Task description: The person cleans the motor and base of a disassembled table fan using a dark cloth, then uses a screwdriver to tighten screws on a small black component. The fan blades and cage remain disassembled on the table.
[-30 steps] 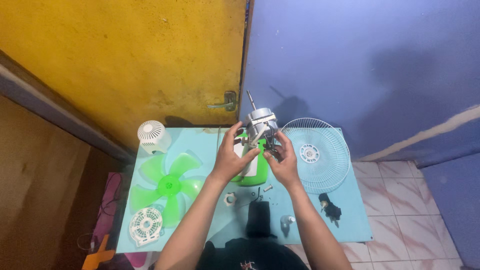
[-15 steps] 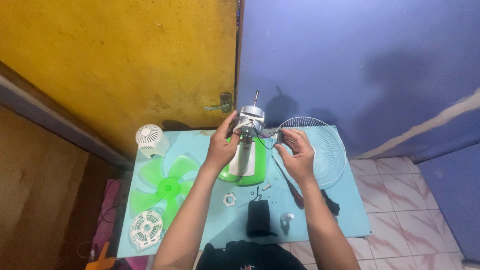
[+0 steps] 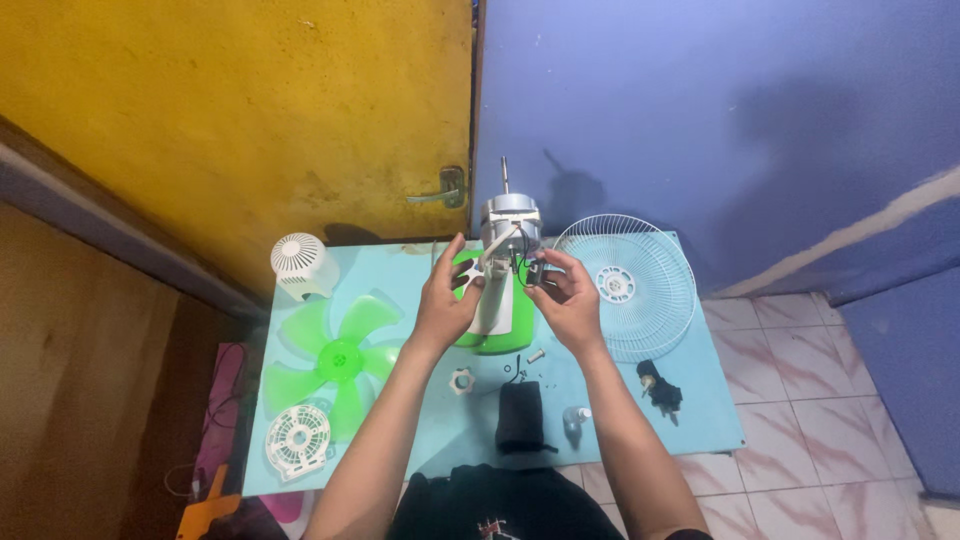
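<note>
The left hand (image 3: 447,300) holds the white and green fan body with its silver metal motor (image 3: 497,275) upright on the light blue table (image 3: 420,400), while the right hand (image 3: 565,300) pinches a small dark part (image 3: 534,273) beside it, best kept steady.

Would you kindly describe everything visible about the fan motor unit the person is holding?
The fan motor unit stands upright on the light blue table, its green and white plastic housing below and a bare silver metal motor on top, with a thin shaft pointing up. Thin wires hang down its front. The left hand grips its left side; the right hand pinches a small dark part at the wires on its right. Its covers are off.
</note>
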